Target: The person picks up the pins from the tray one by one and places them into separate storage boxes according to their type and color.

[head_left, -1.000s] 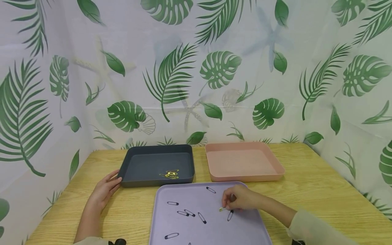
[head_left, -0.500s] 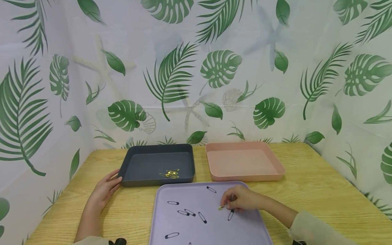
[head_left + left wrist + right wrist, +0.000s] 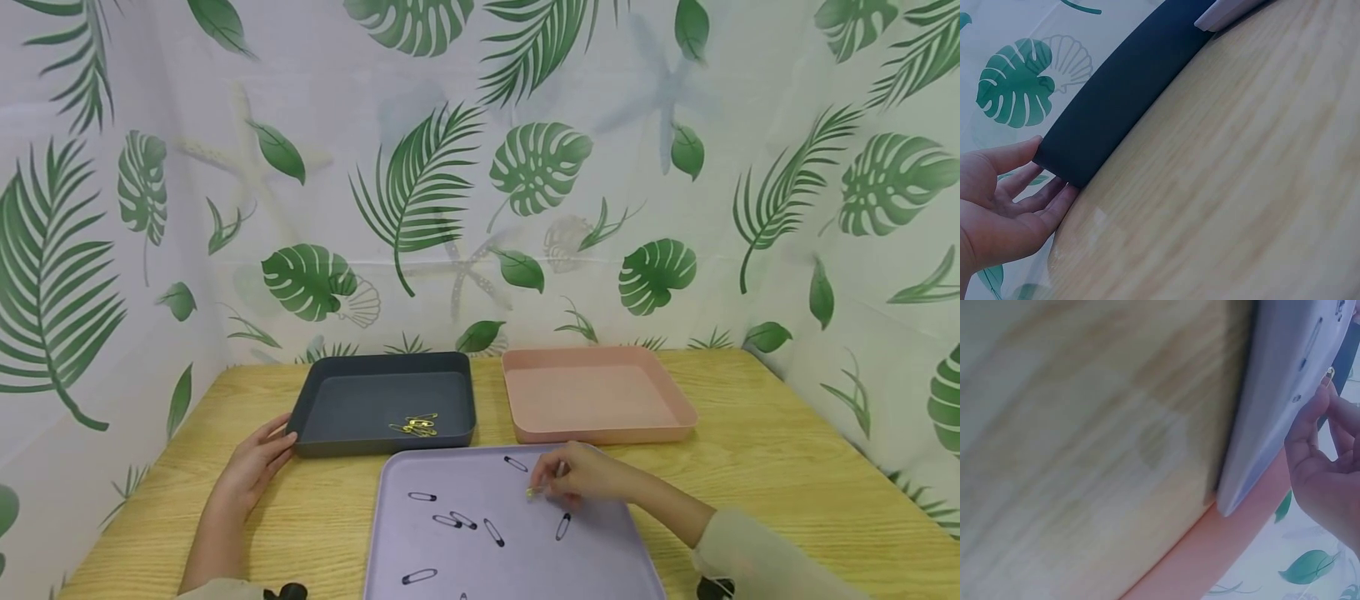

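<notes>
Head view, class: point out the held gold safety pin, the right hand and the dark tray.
Gold safety pin (image 3: 533, 492): head view, its exposed end.
Right hand (image 3: 577, 475): head view, middle of the hand.
Dark tray (image 3: 348, 408): head view, bare floor.

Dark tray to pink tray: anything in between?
Nothing lies there: only a narrow, bare strip of wooden table separates the dark tray from the pink tray, as the head view shows.

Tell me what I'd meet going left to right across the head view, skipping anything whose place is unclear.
Left hand → dark tray → pink tray → right sleeve.
</notes>
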A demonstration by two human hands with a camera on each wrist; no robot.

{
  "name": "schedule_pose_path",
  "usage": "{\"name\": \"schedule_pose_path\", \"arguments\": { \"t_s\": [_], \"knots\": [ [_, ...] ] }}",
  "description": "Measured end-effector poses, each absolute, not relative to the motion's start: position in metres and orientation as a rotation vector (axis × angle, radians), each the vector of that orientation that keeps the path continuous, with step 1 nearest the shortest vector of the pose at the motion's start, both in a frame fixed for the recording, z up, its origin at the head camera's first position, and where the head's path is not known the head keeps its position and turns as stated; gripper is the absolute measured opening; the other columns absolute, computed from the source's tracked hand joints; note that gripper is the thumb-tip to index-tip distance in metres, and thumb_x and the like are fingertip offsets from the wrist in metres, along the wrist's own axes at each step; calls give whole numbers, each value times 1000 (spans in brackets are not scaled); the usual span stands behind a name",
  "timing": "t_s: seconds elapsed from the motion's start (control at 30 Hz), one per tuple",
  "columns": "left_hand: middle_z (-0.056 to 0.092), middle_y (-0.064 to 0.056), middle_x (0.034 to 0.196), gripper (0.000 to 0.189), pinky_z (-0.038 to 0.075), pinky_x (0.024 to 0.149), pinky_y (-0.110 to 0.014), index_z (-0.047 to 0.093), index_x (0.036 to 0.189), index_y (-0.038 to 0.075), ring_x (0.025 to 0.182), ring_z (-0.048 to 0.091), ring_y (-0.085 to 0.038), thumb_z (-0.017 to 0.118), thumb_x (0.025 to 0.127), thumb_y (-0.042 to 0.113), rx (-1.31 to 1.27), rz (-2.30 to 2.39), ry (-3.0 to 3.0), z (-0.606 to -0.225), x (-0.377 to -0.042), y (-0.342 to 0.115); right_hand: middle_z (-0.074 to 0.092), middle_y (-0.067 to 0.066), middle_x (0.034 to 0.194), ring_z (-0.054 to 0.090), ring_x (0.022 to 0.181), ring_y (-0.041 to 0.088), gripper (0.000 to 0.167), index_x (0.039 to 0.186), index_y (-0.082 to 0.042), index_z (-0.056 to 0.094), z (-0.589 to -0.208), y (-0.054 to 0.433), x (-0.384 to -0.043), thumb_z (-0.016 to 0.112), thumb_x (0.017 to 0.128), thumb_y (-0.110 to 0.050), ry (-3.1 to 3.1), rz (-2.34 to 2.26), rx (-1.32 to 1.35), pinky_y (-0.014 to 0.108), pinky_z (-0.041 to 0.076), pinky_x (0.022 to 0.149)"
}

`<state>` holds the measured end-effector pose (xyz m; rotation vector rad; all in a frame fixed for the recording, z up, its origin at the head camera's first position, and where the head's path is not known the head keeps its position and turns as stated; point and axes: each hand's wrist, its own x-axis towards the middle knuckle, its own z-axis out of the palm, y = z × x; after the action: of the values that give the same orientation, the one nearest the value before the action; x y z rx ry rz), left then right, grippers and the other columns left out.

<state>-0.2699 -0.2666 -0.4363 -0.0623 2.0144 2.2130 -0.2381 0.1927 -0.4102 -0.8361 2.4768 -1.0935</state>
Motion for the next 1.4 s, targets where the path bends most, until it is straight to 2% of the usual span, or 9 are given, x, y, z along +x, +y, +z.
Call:
{"name": "schedule_pose_path", "arguments": {
  "t_s": [0.2,0.43,0.73,1.03,1.4],
  "knots": [
    [13,-25,146,61,31,101,-25,10,147,2,106,47,0,45,97,7,-49,2217,2015,-436,-269,-267,49,-2,61,43,45,9,20,86,-7,69,-402,182,-244,59,80,8,2496,-1099,-805,19,37,42],
    [12,-24,147,61,32,100,-24,10,147,3,108,46,-1,45,97,8,-56,2209,2015,-436,-268,-267,49,-2,59,44,47,10,21,87,-10,71,-396,170,-252,59,82,6,2510,-1085,-750,22,38,44],
    [12,-24,147,61,33,99,-23,10,147,3,108,46,-1,45,97,8,-62,2208,2013,-434,-268,-267,50,0,59,45,48,11,15,89,-3,70,-383,149,-260,58,84,5,2476,-1130,-676,28,42,48],
    [13,-24,147,61,34,99,-23,10,147,3,106,47,0,45,97,8,-67,2199,2019,-435,-268,-266,49,2,56,46,49,12,12,88,-4,69,-379,132,-268,59,85,2,2509,-1131,-631,33,47,52],
    [13,-24,147,60,33,100,-23,10,147,2,106,47,1,44,97,8,-61,2205,2012,-434,-267,-266,48,1,58,46,49,12,16,88,-7,71,-377,111,-280,58,84,1,2515,-1177,-581,23,38,48]
  ]
}}
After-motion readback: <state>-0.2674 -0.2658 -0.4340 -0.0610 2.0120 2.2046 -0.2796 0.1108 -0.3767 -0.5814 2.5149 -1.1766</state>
